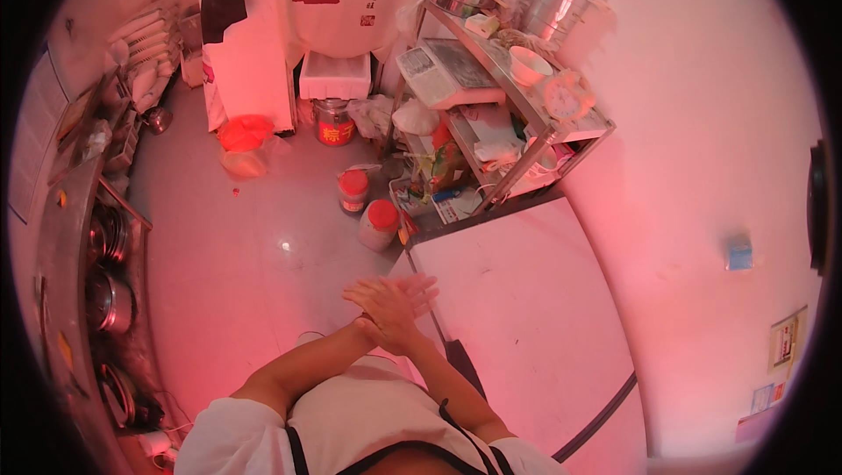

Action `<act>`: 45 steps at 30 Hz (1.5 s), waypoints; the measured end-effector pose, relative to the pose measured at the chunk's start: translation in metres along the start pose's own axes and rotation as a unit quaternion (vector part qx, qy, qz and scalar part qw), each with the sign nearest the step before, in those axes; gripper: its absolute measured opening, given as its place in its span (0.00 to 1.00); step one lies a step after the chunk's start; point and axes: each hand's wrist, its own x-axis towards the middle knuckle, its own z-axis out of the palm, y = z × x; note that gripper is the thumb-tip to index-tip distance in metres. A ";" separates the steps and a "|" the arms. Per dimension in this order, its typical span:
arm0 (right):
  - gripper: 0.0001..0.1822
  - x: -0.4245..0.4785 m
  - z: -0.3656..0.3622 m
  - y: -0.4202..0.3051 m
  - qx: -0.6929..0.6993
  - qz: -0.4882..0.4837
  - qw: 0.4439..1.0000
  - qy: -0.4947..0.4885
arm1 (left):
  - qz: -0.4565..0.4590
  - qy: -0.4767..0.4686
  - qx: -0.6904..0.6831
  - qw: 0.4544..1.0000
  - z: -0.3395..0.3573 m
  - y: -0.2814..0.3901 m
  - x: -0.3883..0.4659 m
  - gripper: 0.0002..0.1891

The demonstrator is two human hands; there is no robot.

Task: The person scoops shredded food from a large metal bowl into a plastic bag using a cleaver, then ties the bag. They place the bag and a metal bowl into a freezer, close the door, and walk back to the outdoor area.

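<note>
My hands meet in front of my apron (368,402), crossed over each other with palms together. On top lies my right hand (385,314), its fingers pointing up and left. Beneath it, my left hand (421,291) reaches to the right, its spread fingers blurred; its palm is hidden. Neither hand holds anything that I can see. Both are above the near left edge of a white flat-topped unit (526,297). Past them on the floor stand two jars with red lids, a clear one (378,235) and a darker one (353,192).
A metal rack (520,172) carries a digital scale (454,70), a white bowl (530,66) and a dial scale (567,97). At left, a metal counter (69,238) has pots (112,304) under it. A red plastic bag (245,133) sits on the floor.
</note>
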 end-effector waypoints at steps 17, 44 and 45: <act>0.34 0.199 0.133 0.111 0.793 0.279 0.487 0.238 | 0.213 0.070 0.803 0.552 -0.075 0.249 0.010 0.27; 0.29 0.433 0.131 0.266 0.704 0.361 0.548 0.269 | 0.085 0.109 0.692 0.708 -0.072 0.428 0.158 0.23; 0.29 0.439 0.121 0.273 0.691 0.361 0.562 0.277 | 0.098 0.065 0.697 0.707 -0.063 0.431 0.168 0.25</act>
